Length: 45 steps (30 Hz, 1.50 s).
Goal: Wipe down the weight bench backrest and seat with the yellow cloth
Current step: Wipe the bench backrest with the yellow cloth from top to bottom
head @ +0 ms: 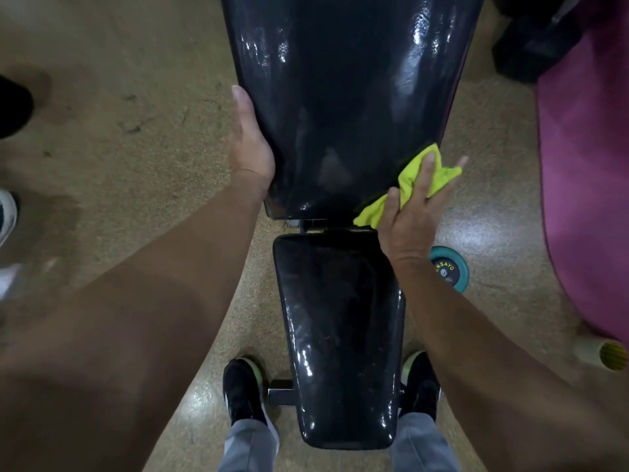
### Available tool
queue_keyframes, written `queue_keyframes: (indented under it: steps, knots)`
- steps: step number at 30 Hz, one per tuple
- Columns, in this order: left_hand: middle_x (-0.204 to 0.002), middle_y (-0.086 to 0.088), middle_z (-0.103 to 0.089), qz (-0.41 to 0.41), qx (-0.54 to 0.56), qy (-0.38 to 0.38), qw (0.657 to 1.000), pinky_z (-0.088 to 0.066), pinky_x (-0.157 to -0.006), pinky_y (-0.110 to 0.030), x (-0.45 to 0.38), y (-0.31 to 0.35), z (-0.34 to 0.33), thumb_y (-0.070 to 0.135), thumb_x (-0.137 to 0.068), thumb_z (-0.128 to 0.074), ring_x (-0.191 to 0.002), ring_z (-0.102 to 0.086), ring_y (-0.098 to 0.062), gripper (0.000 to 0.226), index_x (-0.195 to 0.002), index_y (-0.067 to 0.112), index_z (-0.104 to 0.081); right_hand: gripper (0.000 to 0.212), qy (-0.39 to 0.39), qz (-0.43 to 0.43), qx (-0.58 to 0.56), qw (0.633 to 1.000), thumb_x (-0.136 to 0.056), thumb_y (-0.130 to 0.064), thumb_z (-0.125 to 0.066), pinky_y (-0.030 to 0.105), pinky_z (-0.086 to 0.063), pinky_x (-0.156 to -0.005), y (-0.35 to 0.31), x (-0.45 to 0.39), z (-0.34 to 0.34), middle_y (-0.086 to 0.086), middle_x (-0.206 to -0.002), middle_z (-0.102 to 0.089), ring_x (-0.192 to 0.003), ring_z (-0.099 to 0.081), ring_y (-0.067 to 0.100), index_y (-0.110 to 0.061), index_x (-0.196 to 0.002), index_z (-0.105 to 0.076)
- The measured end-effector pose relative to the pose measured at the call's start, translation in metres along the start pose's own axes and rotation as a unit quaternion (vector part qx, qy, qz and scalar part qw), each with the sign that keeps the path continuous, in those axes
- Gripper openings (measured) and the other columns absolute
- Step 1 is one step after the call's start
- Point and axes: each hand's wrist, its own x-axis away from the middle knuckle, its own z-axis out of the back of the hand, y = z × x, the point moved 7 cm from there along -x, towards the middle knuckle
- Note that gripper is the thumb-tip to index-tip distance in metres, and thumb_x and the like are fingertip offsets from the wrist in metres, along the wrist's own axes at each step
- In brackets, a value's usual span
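The glossy black backrest slopes away from me, with the narrower black seat below it, closer to my legs. My right hand presses the crumpled yellow cloth against the lower right edge of the backrest, fingers spread over the cloth. Along the backrest's lower left edge lies my left hand, gripping the side with the thumb pointing up. I stand astride the seat, one black shoe on each side.
A teal weight plate lies on the speckled floor right of the seat. A large pink ball or mat fills the right side. Dark equipment sits at top right. Another person's shoes show at the left edge.
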Motion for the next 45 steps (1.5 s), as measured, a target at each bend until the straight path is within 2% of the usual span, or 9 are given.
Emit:
queue_keyframes:
  steps: [5,10,15,20,22,29,36,42,45]
  knots:
    - [-0.129,0.020,-0.067,0.017,-0.007,-0.015,1.000,-0.038,-0.123,-0.039,-0.001,-0.005,-0.002,0.077,-0.095,-0.026,-0.127,-0.058,-0.004,0.062,-0.131,0.041,-0.062,0.066,0.110,-0.206,-0.103,0.967,-0.107,-0.037,-0.039,0.066,-0.020,-0.122,-0.029,0.014,-0.013,0.037,-0.165,-0.006,-0.152,-0.015,0.052,-0.004,-0.162,-0.022]
    - [-0.129,0.018,-0.070,0.035,-0.003,-0.014,0.999,-0.040,-0.121,-0.037,0.000,-0.003,0.001,0.083,-0.088,-0.028,-0.124,-0.060,-0.003,0.071,-0.130,0.040,-0.066,0.066,0.093,-0.229,-0.108,0.963,-0.108,-0.034,-0.042,0.052,-0.005,-0.124,-0.038,0.027,-0.019,0.034,-0.167,0.002,-0.153,-0.007,0.053,-0.006,-0.163,-0.017]
    - [-0.127,0.018,-0.067,0.055,-0.018,-0.021,0.998,-0.037,-0.123,-0.040,0.006,-0.002,0.000,0.078,-0.097,-0.025,-0.122,-0.058,-0.005,0.066,-0.132,0.038,-0.064,0.070,0.092,-0.332,-0.191,0.919,-0.107,-0.043,-0.031,0.065,-0.004,-0.126,-0.051,0.028,-0.025,0.031,-0.167,0.013,-0.154,0.002,0.053,-0.016,-0.166,-0.005]
    - [-0.131,0.016,-0.067,0.067,-0.018,-0.047,0.996,-0.036,-0.124,-0.042,0.009,-0.002,-0.001,0.094,-0.076,-0.024,-0.131,-0.056,-0.011,0.069,-0.110,0.049,-0.065,0.069,-0.003,-0.101,-0.025,0.995,-0.103,-0.042,-0.037,0.074,-0.006,-0.119,-0.093,0.036,-0.042,0.036,-0.165,0.006,-0.151,0.005,0.061,-0.021,-0.164,-0.013]
    - [-0.123,0.018,-0.067,0.057,-0.016,-0.046,0.997,-0.037,-0.123,-0.042,0.008,-0.003,0.001,0.088,-0.084,-0.024,-0.128,-0.058,-0.010,0.061,-0.108,0.048,-0.064,0.068,-0.040,-0.006,0.016,0.999,-0.101,-0.037,-0.042,0.077,-0.006,-0.119,-0.106,0.040,-0.055,0.034,-0.164,0.004,-0.151,0.006,0.060,-0.028,-0.162,-0.015]
    - [-0.149,0.003,-0.059,0.049,-0.028,-0.025,0.998,-0.034,-0.126,-0.045,0.003,-0.005,0.005,0.083,-0.091,-0.026,-0.141,-0.052,-0.018,0.086,-0.146,0.027,-0.059,0.062,0.011,0.001,0.067,0.998,-0.103,-0.030,-0.053,0.074,-0.007,-0.120,-0.097,0.025,-0.040,0.040,-0.162,-0.012,-0.150,-0.006,0.060,-0.022,-0.160,-0.030]
    - [-0.153,0.007,-0.056,0.039,-0.022,-0.069,0.997,-0.033,-0.126,-0.045,-0.004,-0.012,0.002,0.098,-0.074,-0.021,-0.144,-0.049,-0.015,0.107,-0.151,0.032,-0.053,0.068,-0.048,0.317,0.198,0.926,-0.098,-0.018,-0.061,0.058,0.011,-0.126,-0.103,0.051,-0.059,0.021,-0.164,-0.015,-0.151,-0.014,0.046,-0.034,-0.159,-0.037]
    - [-0.152,0.012,-0.056,0.055,-0.015,-0.098,0.994,-0.031,-0.126,-0.045,-0.013,-0.026,0.002,0.106,-0.069,-0.022,-0.144,-0.048,-0.012,0.109,-0.151,0.040,-0.050,0.069,-0.033,0.267,0.185,0.945,-0.095,-0.014,-0.062,0.063,0.005,-0.124,-0.121,0.044,-0.058,0.023,-0.163,-0.013,-0.150,-0.014,0.050,-0.033,-0.158,-0.040]
    - [-0.152,0.010,-0.057,0.047,-0.020,-0.105,0.993,-0.032,-0.126,-0.044,-0.001,-0.008,0.000,0.095,-0.078,-0.020,-0.143,-0.049,-0.012,0.101,-0.154,0.034,-0.049,0.071,-0.088,0.331,0.179,0.922,-0.088,-0.011,-0.063,0.064,0.012,-0.123,-0.136,0.069,-0.084,0.019,-0.165,-0.011,-0.152,-0.010,0.048,-0.028,-0.154,-0.042]
